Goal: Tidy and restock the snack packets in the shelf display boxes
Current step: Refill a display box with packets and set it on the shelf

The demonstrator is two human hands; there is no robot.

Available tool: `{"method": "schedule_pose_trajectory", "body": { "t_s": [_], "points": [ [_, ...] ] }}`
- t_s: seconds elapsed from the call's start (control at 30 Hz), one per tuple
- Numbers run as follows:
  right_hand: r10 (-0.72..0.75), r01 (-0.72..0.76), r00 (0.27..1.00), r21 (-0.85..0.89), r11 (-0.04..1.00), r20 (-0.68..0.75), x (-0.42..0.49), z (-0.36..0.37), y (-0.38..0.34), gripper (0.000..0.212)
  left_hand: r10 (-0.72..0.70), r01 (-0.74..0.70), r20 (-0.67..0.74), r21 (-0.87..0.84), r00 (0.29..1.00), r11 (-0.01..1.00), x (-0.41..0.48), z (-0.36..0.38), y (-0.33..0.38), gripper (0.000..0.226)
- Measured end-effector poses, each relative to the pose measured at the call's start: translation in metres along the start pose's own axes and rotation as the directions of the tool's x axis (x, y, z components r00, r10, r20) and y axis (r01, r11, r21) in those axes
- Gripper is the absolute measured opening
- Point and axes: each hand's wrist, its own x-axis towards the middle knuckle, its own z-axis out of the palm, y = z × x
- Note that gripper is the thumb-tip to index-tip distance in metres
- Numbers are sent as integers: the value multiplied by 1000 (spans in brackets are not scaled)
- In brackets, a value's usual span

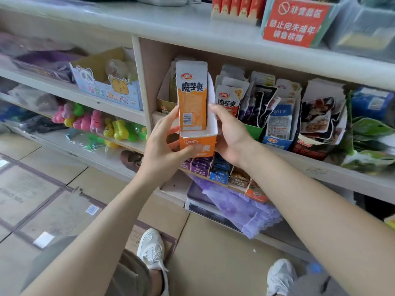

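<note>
Before the shelf edge, orange box tight between left hand and right hand, packet upright.

"魔芋爽" on orange packet; red sign: "非食品区".

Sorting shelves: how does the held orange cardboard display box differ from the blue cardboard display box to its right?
The orange cardboard display box is gripped by left hand and right hand; the blue cardboard display box stands on the shelf. Its orange packets stand straight; the blue packets lean. Both show red logos.
</note>
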Motion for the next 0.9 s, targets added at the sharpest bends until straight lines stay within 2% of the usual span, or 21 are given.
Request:
{"method": "schedule_pose_trajectory", "body": {
  "t_s": [0.27, 0.33, 0.37, 0.4, 0.43, 0.47, 0.5, 0.53, 0.57, 0.6, 0.67, 0.77, 0.83, 0.9],
  "points": [
    [70, -84, 993, -152, 985, -92, 43, 6, 2, 49, -20, 20, 40, 10, 999, 1000, 51, -4, -32, 67],
    [-1, -28, 993, -248, 968, -117, 50, 1, 7, 43, -26, 26, 39, 5, 999, 1000, 62, -2, -35, 62],
    [-108, 55, 986, -362, 930, -128, 52, -4, 12, 37, -30, 30, 25, 14, 999, 999, 68, -1, -37, 59],
    [-261, 163, 958, -519, 839, -121, 53, -11, 17, 30, -32, 31, 6, 33, 999, 999, 75, 0, -40, 57],
    [-430, 263, 900, -694, 670, -74, 53, -20, 21, 25, -28, 29, -9, 66, 1000, 997, 82, 2, -43, 53],
    [-565, 319, 825, -837, 444, 15, 52, -29, 24, 24, -26, 27, -15, 106, 1000, 994, 89, 4, -46, 51],
    [-650, 334, 750, -918, 213, 122, 50, -38, 25, 26, -33, 35, -17, 152, 999, 988, 94, 6, -48, 53],
    [-687, 323, 694, -946, 27, 217, 49, -47, 25, 29, -46, 49, -21, 199, 999, 979, 99, 9, -52, 56],
    [-688, 298, 668, -949, -103, 284, 49, -55, 24, 32, -56, 64, -39, 247, 998, 967, 103, 11, -55, 59],
    [-655, 263, 686, -947, -184, 317, 50, -62, 24, 38, -53, 71, -70, 292, 996, 954, 107, 13, -59, 62],
    [-541, 189, 775, -936, -296, 327, 51, -70, 25, 52, -8, 66, -152, 379, 988, 923, 111, 19, -65, 63],
    [-439, 155, 834, -906, -395, 334, 51, -76, 30, 64, 150, 13, -251, 550, 956, 835, 110, 29, -66, 52],
    [-427, 155, 834, -892, -425, 349, 50, -80, 32, 66, 320, -105, -211, 665, 924, 739, 106, 35, -66, 36],
    [-421, 160, 830, -880, -447, 365, 49, -84, 35, 68, 432, -232, -102, 723, 896, 651, 103, 40, -71, 21]
  ]
}}
